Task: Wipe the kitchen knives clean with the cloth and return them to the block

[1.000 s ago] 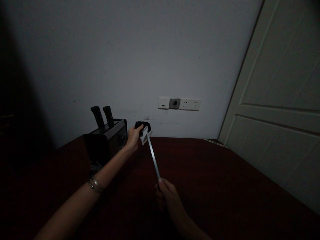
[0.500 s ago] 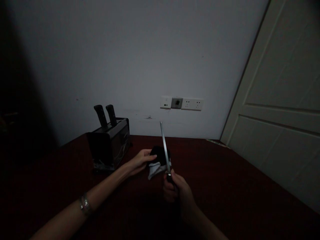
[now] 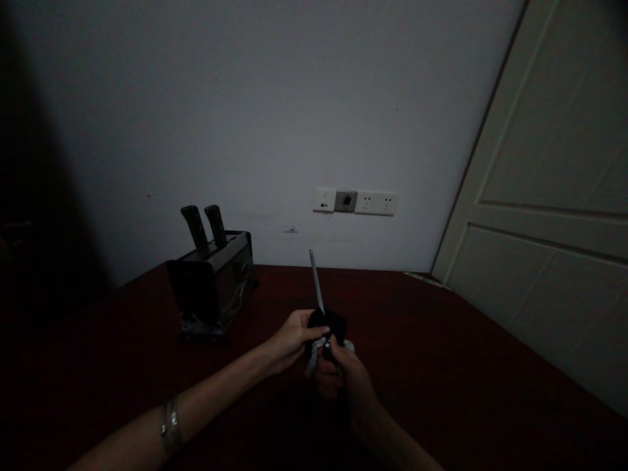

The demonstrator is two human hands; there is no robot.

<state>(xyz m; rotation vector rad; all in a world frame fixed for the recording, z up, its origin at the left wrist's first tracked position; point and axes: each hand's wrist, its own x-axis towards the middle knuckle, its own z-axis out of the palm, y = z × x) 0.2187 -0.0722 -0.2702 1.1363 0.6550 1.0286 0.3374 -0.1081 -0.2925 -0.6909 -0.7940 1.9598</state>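
Note:
My right hand (image 3: 346,379) is closed round the dark handle of a sharpening steel (image 3: 316,281), whose thin grey rod points up and away toward the wall. A black and white cloth (image 3: 334,322) is wrapped over the lower rod, close to the handle. My left hand (image 3: 294,340) grips that cloth, thumb on top, with its fingers hidden behind. Both hands nearly touch, just above the dark red table (image 3: 417,340). A bracelet (image 3: 171,425) circles my left wrist.
A knife block (image 3: 216,281) with two black-handled knives (image 3: 206,229) stands on the table to the left. Behind it rises a pale wall with sockets and a switch (image 3: 356,201). A panelled door (image 3: 549,196) is at the right.
My left hand has brought the cloth right and nearer, from beside the rod to over its lower part. The rod's tip sits slightly lower.

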